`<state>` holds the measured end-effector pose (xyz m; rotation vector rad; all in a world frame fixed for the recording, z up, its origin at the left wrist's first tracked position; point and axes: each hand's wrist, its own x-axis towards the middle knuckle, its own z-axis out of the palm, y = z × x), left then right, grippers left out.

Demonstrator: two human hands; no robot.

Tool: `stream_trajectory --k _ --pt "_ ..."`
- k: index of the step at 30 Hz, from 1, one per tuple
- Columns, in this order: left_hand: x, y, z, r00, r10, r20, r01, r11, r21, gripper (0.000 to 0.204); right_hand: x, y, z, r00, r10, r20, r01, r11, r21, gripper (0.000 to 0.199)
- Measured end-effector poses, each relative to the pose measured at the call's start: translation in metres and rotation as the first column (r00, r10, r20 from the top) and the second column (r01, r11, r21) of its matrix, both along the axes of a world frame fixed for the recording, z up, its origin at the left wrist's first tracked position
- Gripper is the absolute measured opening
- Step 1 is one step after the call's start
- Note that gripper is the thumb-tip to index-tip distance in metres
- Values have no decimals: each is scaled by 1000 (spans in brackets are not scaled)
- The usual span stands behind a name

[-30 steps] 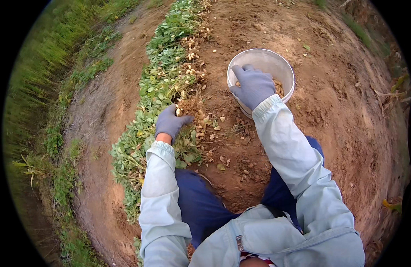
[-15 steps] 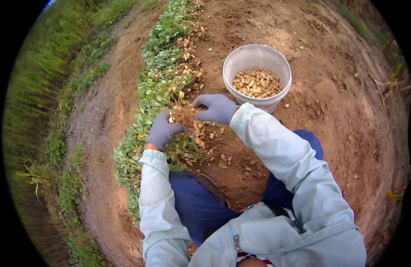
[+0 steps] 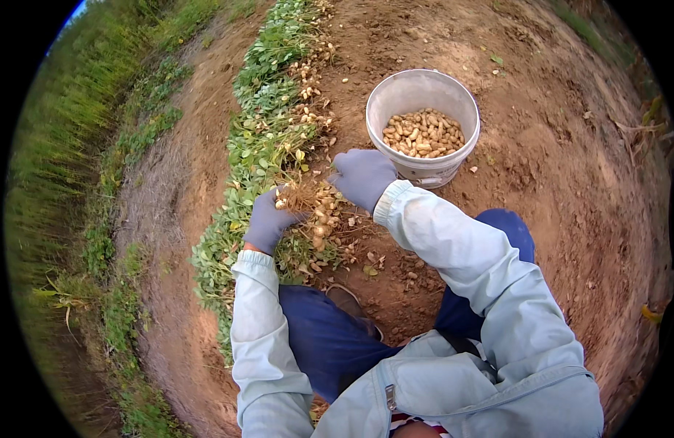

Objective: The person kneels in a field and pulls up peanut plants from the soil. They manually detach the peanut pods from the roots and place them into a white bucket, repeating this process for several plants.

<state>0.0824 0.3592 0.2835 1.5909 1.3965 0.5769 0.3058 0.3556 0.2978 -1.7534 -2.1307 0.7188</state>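
Note:
My left hand [image 3: 270, 223], in a grey glove, is closed around a peanut plant at its root end. The plant's brown, stringy roots [image 3: 299, 198] stick out past my fingers, and pale peanut pods [image 3: 323, 213] hang in a cluster beside them. My right hand [image 3: 364, 177], gloved alike, is just right of the roots with its fingers curled in. Whatever it may hold is hidden by the glove. Beyond this hand stands a white bucket [image 3: 464, 102], partly filled with loose peanuts [image 3: 424, 133].
A row of pulled peanut plants [image 3: 260, 139] with pods along its right side runs away from me. Reddish-brown soil [image 3: 548, 190] lies around the bucket. Tall green grass [image 3: 67, 146] borders the left. My shoe [image 3: 349, 303] is near the row.
My right hand has drawn slightly right, away from the roots, and its spread thumb and fingers have curled in. More of the hanging pods shows. My left hand keeps its hold.

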Motion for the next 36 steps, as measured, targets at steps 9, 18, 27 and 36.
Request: stream_trajectory --k 9,18,27,36 --pt "-33 -1 -9 915 62 399 -19 994 -109 42 9 4 -14 508 -230 -830 -404 788 -465 21" --pt "-29 -7 0 844 24 536 15 998 -69 51 8 -2 -6 360 -158 -920 -397 866 -304 26" --pt "-12 -1 9 815 -13 579 86 991 -98 47 7 -15 17 390 -188 -901 -457 810 -367 34" --pt "9 -17 5 646 246 723 81 920 -385 45 12 -8 2 897 198 -395 -94 959 266 21"
